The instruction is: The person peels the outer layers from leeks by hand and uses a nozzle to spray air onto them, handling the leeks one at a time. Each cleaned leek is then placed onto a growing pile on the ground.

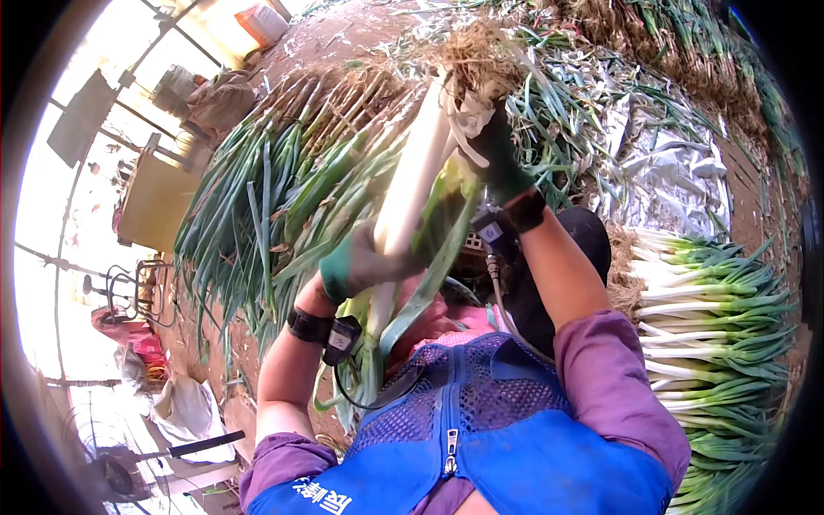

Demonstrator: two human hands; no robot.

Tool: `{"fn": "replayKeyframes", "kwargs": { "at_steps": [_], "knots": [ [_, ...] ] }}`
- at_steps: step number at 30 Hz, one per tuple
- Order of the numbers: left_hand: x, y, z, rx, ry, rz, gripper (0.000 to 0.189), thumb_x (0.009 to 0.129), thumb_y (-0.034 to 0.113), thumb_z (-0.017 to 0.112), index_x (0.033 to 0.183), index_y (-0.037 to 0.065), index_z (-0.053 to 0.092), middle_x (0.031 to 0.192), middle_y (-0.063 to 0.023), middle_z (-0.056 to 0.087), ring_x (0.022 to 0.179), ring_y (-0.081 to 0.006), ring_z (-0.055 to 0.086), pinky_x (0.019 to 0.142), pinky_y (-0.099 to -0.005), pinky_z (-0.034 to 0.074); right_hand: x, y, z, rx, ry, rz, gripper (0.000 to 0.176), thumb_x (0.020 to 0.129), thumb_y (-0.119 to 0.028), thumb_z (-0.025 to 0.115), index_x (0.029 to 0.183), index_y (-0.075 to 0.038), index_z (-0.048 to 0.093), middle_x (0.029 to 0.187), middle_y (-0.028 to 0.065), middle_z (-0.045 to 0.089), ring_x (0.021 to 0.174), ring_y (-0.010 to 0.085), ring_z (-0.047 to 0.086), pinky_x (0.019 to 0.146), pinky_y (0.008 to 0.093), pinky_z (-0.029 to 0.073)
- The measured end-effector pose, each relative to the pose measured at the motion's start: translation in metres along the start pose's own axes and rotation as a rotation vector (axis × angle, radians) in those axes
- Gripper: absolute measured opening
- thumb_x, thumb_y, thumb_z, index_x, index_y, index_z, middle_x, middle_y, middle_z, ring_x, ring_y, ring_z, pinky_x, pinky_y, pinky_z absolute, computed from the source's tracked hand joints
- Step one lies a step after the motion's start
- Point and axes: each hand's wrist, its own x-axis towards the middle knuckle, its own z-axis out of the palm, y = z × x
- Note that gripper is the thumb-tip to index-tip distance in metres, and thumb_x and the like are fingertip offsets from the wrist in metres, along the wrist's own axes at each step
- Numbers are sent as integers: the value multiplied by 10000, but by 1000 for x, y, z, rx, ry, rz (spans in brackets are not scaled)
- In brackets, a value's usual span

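A large green onion (414,167) is held up in front of me, its white shaft slanting and its root tuft (481,56) at the top. My left hand (365,260), in a green glove, wraps round the lower shaft. At the root end, my right hand (499,159), in a dark glove, is closed on the onion and its loose pale outer layers (470,116); its fingertips are partly hidden. A torn yellow-green outer leaf (446,206) hangs between the two hands. Green leaves trail down over my lap.
Unpeeled green onions (266,180) lie heaped at the left. Cleaned green onions (687,335) with white shafts are lined up at the right. Leaf scraps (558,112) and a crumpled silvery sheet (661,172) cover the floor beyond. A fan (116,472) stands at lower left.
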Motion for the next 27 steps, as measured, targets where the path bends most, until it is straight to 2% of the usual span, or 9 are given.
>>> {"fn": "replayKeyframes", "kwargs": {
  "at_steps": [4, 5, 6, 10, 15, 18, 20, 23, 27],
  "knots": [
    [-7, -6, -2, 101, 44, -33, 557, 747, 97, 831, 1257, 48, 613, 826, 15, 610, 705, -91, 597, 653, -266, 504, 15, 38, -15, -218, -144, 97, 358, 839, -137, 746, 1177, -43, 679, 1123, 161, 696, 987, 323, 688, 896, 402, 547],
    [-10, -7, -3, 122, 43, -66, 560, 744, 100, 834, 1258, 50, 617, 831, 17, 613, 720, -91, 600, 662, -268, 506, 22, 39, -19, -45, 94, 105, 350, 819, -184, 769, 1133, -50, 691, 1051, 154, 708, 968, 324, 690, 872, 389, 553],
    [-12, -7, -6, 143, 42, -100, 564, 741, 103, 837, 1259, 52, 621, 837, 18, 616, 735, -91, 602, 671, -270, 509, 23, 43, -44, -104, -35, 363, 390, 805, -209, 786, 1140, -42, 678, 1055, 145, 712, 985, 320, 689, 873, 383, 553],
    [-28, -13, -1, 148, 41, -156, 588, 720, 125, 874, 1247, 44, 626, 916, 2, 639, 813, -96, 607, 714, -284, 518, 32, 137, -87, -254, 49, 297, 260, 918, -262, 591, 1089, -102, 702, 965, 195, 729, 870, 347, 705, 803, 413, 552],
    [-67, -39, -21, 79, -21, -264, 568, 736, 118, 866, 1250, 54, 632, 948, -11, 642, 813, -104, 618, 719, -289, 530, 60, 221, -286, -1036, -46, 321, 275, 909, -285, 574, 994, -81, 737, 922, 200, 726, 859, 344, 713, 768, 438, 564],
    [-74, -58, -46, -7, 55, -330, 551, 759, 112, 832, 1262, 34, 622, 860, -18, 651, 737, -116, 635, 695, -287, 527, 75, 250, -416, -830, 312, 850, 405, 806, -417, 728, 928, -32, 747, 913, 192, 744, 855, 346, 719, 764, 436, 563],
    [-64, -60, -49, -14, 72, -275, 544, 768, 124, 825, 1256, 16, 610, 822, -23, 654, 736, -117, 642, 689, -282, 514, 69, 225, -428, -621, 416, 855, 450, 827, -442, 728, 956, -12, 745, 928, 149, 744, 846, 261, 711, 771, 383, 553],
    [-34, -65, -43, 19, 116, -185, 557, 770, 128, 824, 1264, 7, 597, 841, -36, 676, 752, -125, 657, 714, -287, 527, 66, 166, -387, -377, 284, 674, 369, 868, -322, 692, 1101, -36, 685, 1088, 119, 695, 997, 244, 661, 894, 371, 522],
    [3, -78, -25, 104, 184, -81, 540, 756, 131, 855, 1219, 11, 604, 848, -20, 660, 734, -119, 636, 658, -296, 539, 35, 50, -241, -281, -419, -48, 385, 923, -161, 644, 1294, -69, 606, 1301, 79, 629, 1197, 223, 593, 1059, 355, 481]
  ]
}}
